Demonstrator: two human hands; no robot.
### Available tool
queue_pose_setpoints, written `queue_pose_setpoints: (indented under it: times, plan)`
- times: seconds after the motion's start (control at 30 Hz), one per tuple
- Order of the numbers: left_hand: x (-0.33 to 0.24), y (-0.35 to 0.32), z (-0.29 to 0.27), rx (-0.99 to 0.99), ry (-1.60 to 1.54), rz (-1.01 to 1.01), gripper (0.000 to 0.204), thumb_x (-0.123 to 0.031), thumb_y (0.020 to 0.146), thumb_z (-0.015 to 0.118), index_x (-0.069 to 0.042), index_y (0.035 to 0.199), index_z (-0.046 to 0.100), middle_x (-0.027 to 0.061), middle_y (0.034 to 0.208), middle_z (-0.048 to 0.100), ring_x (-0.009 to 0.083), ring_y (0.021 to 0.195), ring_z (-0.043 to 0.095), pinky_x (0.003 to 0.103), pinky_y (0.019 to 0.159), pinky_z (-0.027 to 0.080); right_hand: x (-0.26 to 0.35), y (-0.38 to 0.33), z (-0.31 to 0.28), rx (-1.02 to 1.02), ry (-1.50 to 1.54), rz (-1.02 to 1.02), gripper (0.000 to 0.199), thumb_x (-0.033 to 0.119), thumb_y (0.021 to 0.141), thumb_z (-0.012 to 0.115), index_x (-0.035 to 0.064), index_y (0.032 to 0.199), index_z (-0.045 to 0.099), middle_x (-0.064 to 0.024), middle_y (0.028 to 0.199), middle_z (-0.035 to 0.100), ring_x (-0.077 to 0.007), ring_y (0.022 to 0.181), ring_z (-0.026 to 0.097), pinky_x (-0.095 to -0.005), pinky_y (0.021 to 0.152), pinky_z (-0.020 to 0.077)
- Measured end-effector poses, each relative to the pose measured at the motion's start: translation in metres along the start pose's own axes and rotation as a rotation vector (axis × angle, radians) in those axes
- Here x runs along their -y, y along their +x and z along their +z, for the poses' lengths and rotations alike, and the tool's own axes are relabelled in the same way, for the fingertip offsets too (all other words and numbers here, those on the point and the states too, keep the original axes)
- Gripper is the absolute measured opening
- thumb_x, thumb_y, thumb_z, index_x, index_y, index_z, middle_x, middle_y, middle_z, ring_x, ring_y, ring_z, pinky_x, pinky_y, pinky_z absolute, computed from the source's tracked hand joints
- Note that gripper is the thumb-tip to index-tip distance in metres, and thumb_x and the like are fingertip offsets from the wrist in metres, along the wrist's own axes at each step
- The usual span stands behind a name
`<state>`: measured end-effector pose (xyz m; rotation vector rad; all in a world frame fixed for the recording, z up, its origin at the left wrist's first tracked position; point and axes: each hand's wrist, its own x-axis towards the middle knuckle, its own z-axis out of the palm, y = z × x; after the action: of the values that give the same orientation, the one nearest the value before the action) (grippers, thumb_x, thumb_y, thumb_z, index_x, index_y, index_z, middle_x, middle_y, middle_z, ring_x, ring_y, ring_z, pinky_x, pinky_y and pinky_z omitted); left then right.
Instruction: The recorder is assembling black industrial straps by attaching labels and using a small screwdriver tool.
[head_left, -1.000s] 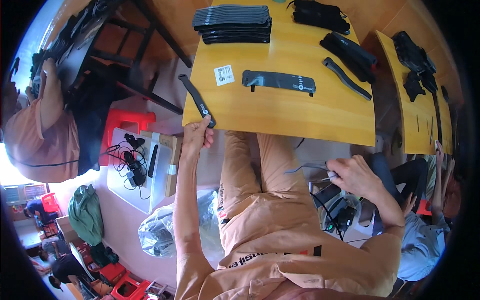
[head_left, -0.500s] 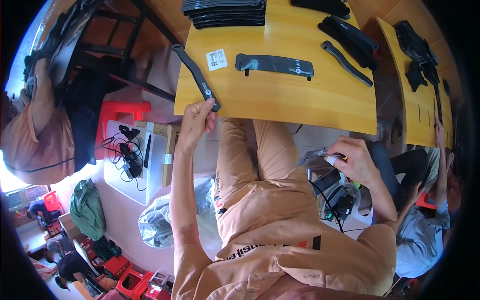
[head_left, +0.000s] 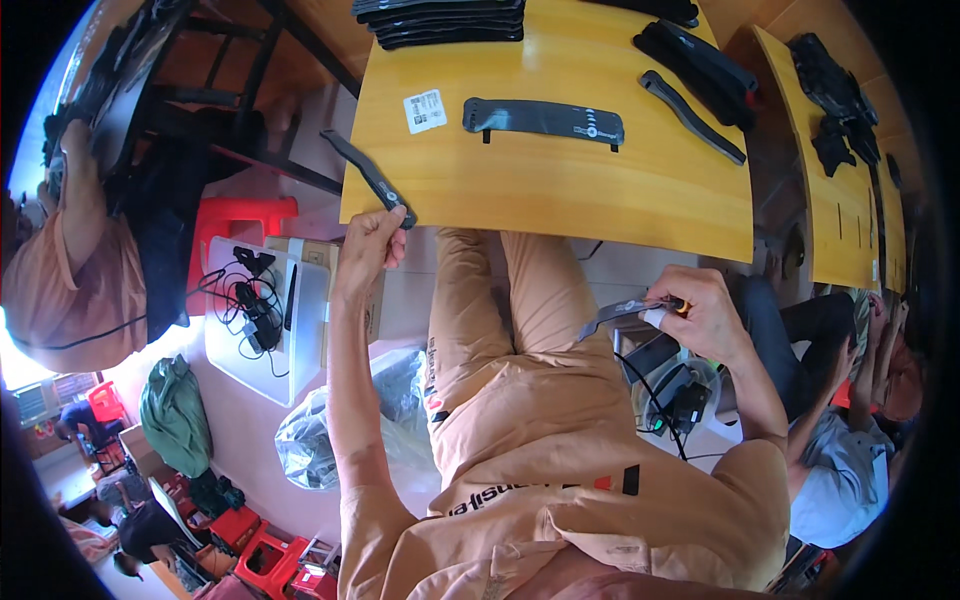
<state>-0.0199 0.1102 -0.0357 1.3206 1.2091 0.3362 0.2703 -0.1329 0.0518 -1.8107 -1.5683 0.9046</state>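
Observation:
My left hand (head_left: 366,250) pinches the lower end of a narrow dark strap (head_left: 362,172) at the table's front left corner. The strap slants up and to the left, its far end past the table's edge. Over the floor right of my legs, my right hand (head_left: 702,310) is closed around a short dark curved strip (head_left: 606,314). Something with an orange and black end also shows in that grip; its kind is unclear. White wrapping sits on one finger. A wider dark strap (head_left: 545,117) with two small black tabs lies flat on the yellow table (head_left: 560,200).
Behind stands a stack of dark straps (head_left: 445,25). A square white label (head_left: 424,111) lies at left; a curved strap (head_left: 692,118) and a strap pile (head_left: 695,75) lie at right. Cables fill a white bin (head_left: 250,320). Co-workers sit on both sides.
My left hand has moved left and slightly nearer, carrying the strap farther over the table's left edge. In my right hand the strip has turned, its free end now pointing lower left.

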Motion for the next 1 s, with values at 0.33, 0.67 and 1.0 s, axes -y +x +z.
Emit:
queue_pose_setpoints:
  times: [0.33, 0.67, 1.0]
  plan:
    - [-0.006, 0.001, -0.017, 0.155, 0.121, -0.074, 0.040, -0.036, 0.089, 0.046, -0.007, 0.062, 0.053, 0.0004, 0.049, 0.050, 0.0064, 0.039, 0.044, 0.018, 0.037, 0.034, -0.005, -0.001, 0.009, -0.002, 0.032, 0.054, 0.011, 0.000, 0.066, 0.064, -0.0025, 0.074, 0.057, -0.0112, 0.068, 0.056, -0.0221, 0.059, 0.056, -0.0299, 0.053, 0.0444]
    - [-0.008, -0.005, -0.022, -0.016, 0.228, -0.141, 0.041, -0.034, 0.089, 0.045, -0.004, 0.064, 0.055, 0.0036, 0.051, 0.054, 0.0094, 0.041, 0.051, 0.019, 0.037, 0.038, -0.007, -0.002, -0.007, 0.113, 0.317, 0.196, 0.011, 0.000, 0.065, 0.067, 0.0011, 0.075, 0.060, -0.0025, 0.062, 0.056, -0.0076, 0.057, 0.050, -0.0234, 0.051, 0.0385]
    - [-0.076, -0.085, 0.108, 0.312, 0.004, 0.756, 0.021, -0.016, 0.080, 0.059, 0.000, 0.094, 0.059, 0.0070, 0.080, 0.060, 0.0154, 0.073, 0.055, 0.027, 0.067, 0.044, 0.030, 0.026, 0.003, 0.151, 0.403, -0.056, 0.013, 0.002, 0.069, 0.065, 0.0018, 0.082, 0.063, -0.0030, 0.069, 0.057, -0.0093, 0.057, 0.048, -0.0225, 0.053, 0.0374]
